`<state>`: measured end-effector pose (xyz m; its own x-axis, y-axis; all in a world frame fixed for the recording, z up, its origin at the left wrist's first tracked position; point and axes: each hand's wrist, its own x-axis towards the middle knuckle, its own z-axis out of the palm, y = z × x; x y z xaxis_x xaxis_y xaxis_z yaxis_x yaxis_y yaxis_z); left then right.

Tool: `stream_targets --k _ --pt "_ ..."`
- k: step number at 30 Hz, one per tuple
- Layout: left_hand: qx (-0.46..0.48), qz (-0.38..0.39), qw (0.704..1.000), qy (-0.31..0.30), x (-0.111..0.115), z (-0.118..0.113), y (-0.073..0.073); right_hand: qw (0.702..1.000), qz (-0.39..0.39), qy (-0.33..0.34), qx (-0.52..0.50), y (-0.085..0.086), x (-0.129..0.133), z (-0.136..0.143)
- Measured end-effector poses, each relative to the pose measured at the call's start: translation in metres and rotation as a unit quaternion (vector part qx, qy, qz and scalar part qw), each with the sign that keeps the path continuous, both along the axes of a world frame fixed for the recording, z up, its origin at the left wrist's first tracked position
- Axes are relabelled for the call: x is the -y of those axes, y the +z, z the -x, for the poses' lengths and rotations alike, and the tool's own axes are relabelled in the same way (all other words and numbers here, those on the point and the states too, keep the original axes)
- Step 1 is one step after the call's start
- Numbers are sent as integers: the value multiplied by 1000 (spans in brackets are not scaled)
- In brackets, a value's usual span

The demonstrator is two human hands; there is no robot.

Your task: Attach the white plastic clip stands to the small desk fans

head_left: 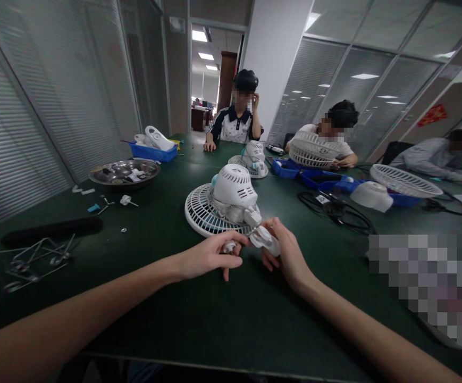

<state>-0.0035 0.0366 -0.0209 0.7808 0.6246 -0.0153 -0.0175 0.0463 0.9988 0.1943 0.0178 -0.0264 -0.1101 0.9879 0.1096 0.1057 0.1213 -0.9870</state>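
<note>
You're at a long dark green tabletop [143,298] in a glass-walled office room with blinds all round, and three other people sit at the far end and off to the right with their own fan parts.

Just beyond both of your hands lies a small white fan [225,207], face down on its front grille with the motor housing bulging up toward you. Your left hand [210,258] sits just short of the grille's near rim, fingers curled together around some small pale bit. It's too small to say what it is. Your right hand [284,252] is right beside it, nearly touching, closed around a white plastic piece [266,239] that seems to join the fan's neck under the motor, probably the base bracket or the hinge part.

My read: you're mid-way through working that neck joint, either fitting the bracket on or taking it off, and I can't tell which from here. Whichever it is, the next move wants the right hand to keep the bracket steady and square to the neck while the left hand brings its little part into the joint. Small fiddly stuff, so go slow and don't let the grille slide.

Well off to the left of your left hand there's a bent wire frame [35,260] and a black bar [51,230], and farther out a steel bowl [124,173] with loose bits in it. Out past your right hand lies a coiled black cable [340,213].
</note>
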Motion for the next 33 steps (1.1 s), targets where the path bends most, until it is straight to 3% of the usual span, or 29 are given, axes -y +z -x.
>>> stream_targets --k 2,5,11,15,20,25,33 --pt "-2 4 1000 -2 1 -1 0 994 -69 5 88 4 3 -4" --pt "14 18 1000 20 4 -1 0 961 -173 21 213 6 6 -11" --pt "29 77 995 48 11 4 11 933 -250 18 259 3 4 -15" --pt "10 51 994 92 7 11 18 936 -264 6 234 5 4 -12" --pt "38 22 998 54 7 13 16 940 -268 10 212 6 8 -11" --pt "62 12 994 85 11 10 15 958 -212 38 189 3 14 -10" --pt "57 -16 993 102 10 10 9 981 -167 87 55 1 14 -3"
